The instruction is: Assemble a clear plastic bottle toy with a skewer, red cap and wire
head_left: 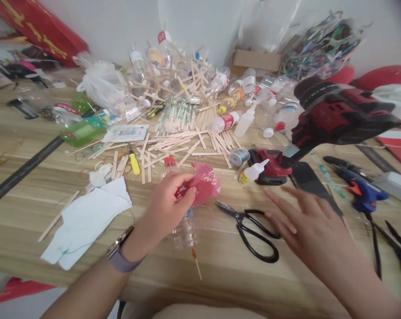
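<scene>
My left hand (pixel 177 195) pinches a red piece of label (pixel 206 182) with white print between thumb and fingers. Under that hand lies a clear plastic bottle (pixel 186 232) with a red cap (pixel 169 162); my hand hides its middle, and I cannot tell whether they touch. A thin stick (pixel 197 264) with an orange-brown wrap points out from the bottle's near end. With fingers spread, my right hand (pixel 298 217) holds nothing and hovers beside the black-handled scissors (pixel 245 221), its fingertips close to the handles. The scissors lie with their blades pointing toward the red label.
Behind my hands, wooden craft sticks (pixel 173 144) and several plastic bottles (pixel 227 122) are heaped. A red and black power drill (pixel 336 115) stands at right, near a glue bottle (pixel 253 172) and a blue glue gun (pixel 366 195). White cloth (pixel 90 221) lies at left, near a yellow-handled screwdriver (pixel 134 163).
</scene>
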`<state>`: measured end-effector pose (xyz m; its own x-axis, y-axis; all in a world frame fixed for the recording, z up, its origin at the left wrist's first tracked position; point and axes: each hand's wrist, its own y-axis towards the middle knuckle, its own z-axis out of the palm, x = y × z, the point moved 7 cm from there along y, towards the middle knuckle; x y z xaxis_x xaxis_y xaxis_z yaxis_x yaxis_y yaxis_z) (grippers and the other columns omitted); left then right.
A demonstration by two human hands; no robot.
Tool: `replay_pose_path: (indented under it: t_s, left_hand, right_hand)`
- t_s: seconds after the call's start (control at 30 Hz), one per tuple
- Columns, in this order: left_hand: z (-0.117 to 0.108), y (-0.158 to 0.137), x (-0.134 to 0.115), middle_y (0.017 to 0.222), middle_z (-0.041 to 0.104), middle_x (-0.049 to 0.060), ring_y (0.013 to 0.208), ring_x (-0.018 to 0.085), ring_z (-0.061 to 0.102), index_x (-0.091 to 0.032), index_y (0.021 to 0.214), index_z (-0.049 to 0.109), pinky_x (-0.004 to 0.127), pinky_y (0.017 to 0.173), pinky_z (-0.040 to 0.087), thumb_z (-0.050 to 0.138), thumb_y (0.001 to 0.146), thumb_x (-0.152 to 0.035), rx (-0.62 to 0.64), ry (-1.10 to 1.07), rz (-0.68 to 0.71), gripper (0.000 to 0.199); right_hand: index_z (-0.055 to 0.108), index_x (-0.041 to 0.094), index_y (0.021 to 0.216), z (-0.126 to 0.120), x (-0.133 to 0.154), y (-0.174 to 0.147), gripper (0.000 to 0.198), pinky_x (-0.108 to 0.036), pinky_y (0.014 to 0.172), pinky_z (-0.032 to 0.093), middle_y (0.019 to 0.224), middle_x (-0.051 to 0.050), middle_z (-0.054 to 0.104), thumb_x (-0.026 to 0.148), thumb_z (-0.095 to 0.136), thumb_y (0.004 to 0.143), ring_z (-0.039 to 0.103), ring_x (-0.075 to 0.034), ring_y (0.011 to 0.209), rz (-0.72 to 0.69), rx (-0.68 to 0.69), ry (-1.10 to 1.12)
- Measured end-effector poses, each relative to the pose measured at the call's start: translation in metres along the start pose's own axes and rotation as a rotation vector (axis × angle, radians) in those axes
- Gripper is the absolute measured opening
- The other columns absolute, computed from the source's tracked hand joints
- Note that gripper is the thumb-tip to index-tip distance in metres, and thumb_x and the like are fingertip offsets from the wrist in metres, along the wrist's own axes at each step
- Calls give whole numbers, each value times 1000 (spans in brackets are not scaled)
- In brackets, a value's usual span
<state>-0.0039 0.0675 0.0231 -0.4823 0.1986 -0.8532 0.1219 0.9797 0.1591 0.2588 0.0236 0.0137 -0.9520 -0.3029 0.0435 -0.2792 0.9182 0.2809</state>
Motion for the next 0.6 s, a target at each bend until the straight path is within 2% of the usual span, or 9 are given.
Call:
replay_pose_path:
  t_s: [0.1, 0.17, 0.27, 0.4, 0.5, 0.6]
  left_hand:
    - [-1, -1, 1, 110, 65, 8, 105, 21, 60, -17, 110, 66, 34, 93, 46, 55, 86, -23, -28, 31, 2, 27]
    - [-2, -1, 2, 114, 62, 10, 109, 22, 59, -17, 112, 66, 36, 96, 46, 56, 86, -25, -59, 45, -4, 30]
    - [-3, -1, 5, 116, 59, 11, 114, 23, 57, -19, 112, 67, 38, 98, 46, 57, 84, -26, -89, 59, -1, 31]
    - [-2, -1, 4, 114, 58, 10, 110, 22, 58, -21, 113, 67, 38, 98, 47, 58, 83, -25, -103, 55, 7, 31]
    - [-1, -2, 3, 112, 57, 9, 99, 20, 62, -21, 114, 66, 37, 94, 49, 57, 83, -22, -106, 48, 4, 32]
    - [1, -2, 2, 109, 59, 9, 95, 19, 62, -20, 119, 63, 37, 93, 48, 57, 83, -21, -104, 42, -8, 36]
  right_hand:
    - [54, 26, 136, 25, 14, -14, 48, -50, 83, 53, 110, -14, 68, 36, 54, 89, 66, -32, 97, -88, 275, 213]
    - [52, 28, 138, 38, 15, -20, 50, -47, 82, 55, 114, -13, 68, 28, 53, 88, 67, -30, 101, -74, 391, 277]
    - [51, 27, 137, 43, 15, -18, 51, -45, 81, 56, 120, -13, 67, 22, 49, 86, 68, -29, 102, -19, 434, 372]
    - [58, 29, 128, 29, 24, -9, 44, -43, 84, 56, 118, -11, 69, 27, 53, 85, 68, -29, 104, 50, 390, 616]
    - [62, 36, 121, 20, 35, -6, 43, -35, 71, 58, 92, -4, 74, 30, 65, 78, 71, -25, 82, 140, 405, 883]
    - [63, 35, 116, 19, 47, -7, 44, -26, 54, 52, 66, 2, 63, 29, 70, 73, 61, -19, 60, 186, 500, 1073]
